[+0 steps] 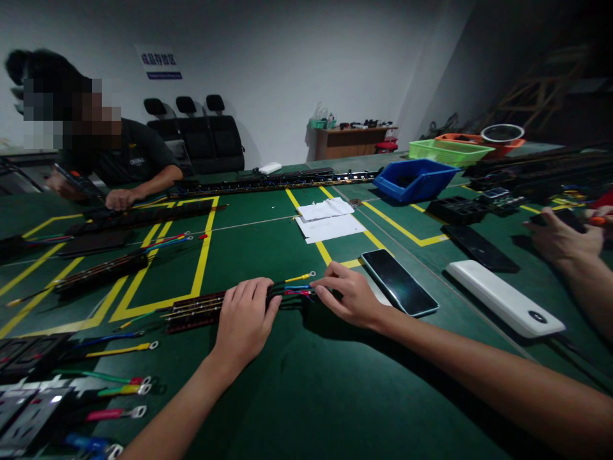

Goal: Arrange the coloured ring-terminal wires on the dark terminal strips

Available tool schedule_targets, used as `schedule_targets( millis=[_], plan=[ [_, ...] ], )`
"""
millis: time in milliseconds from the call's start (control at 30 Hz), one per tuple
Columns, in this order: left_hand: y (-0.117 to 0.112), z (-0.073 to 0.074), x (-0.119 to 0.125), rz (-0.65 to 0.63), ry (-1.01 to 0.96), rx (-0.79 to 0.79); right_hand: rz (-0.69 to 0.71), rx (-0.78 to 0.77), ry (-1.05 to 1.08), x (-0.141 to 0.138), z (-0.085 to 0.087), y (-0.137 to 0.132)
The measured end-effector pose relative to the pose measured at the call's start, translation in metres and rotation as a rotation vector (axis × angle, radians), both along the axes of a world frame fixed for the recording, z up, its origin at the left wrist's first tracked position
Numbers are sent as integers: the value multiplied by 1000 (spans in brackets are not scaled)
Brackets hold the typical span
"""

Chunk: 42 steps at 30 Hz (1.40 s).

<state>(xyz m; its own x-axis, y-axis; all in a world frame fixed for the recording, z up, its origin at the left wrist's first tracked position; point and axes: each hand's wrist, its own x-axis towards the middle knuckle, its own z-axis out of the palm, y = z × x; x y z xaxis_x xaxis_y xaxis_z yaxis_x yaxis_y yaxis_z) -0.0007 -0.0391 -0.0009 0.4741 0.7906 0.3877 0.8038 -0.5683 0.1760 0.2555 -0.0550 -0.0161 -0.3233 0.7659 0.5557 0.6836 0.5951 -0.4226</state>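
My left hand (245, 314) rests over the right end of a long dark wired strip (194, 313) with thin brass-coloured lines along its top, fingers wrapped round it. From that end several short leads reach right, among them a yellow lead with a ring terminal (301, 277) and a blue lead (297, 287). My right hand (348, 295) is at the tips of the blue and red leads, thumb and forefinger brought close together in a pinch. Its fingertips seem to touch a ring terminal on the blue lead.
A phone (400, 281), a white power bank (502, 297) and a black phone (479, 248) lie right. White papers (330, 225) and a blue bin (414, 182) are beyond. Wired modules (33, 409) stand left. A co-worker (138, 153) sits across; another person's hand (567, 239) is at right.
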Motion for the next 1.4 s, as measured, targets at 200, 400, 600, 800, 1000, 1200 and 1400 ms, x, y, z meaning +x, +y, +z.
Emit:
schedule_targets(
  millis=[200, 400, 600, 800, 1000, 1200, 1400],
  plan=[
    [0, 0, 0, -1, -2, 6, -51, -38, 34, -1, 1, 0],
    [0, 1, 0, 4, -2, -2, -177, -164, -21, -3, -1, 5],
    [0, 2, 0, -2, -5, -3, -197, -105, 36, -2, -4, 6],
    [0, 0, 0, 1, -6, 4, -63, -30, 2, 0, -2, 1],
    [0, 1, 1, 3, -10, 2, -112, -50, 33, -2, 0, 2],
    [0, 1, 0, 4, -8, -2, -191, -148, -51, -3, -2, 4],
    [0, 1, 0, 2, -5, -6, -167, -82, 23, -2, -4, 4]
  ],
)
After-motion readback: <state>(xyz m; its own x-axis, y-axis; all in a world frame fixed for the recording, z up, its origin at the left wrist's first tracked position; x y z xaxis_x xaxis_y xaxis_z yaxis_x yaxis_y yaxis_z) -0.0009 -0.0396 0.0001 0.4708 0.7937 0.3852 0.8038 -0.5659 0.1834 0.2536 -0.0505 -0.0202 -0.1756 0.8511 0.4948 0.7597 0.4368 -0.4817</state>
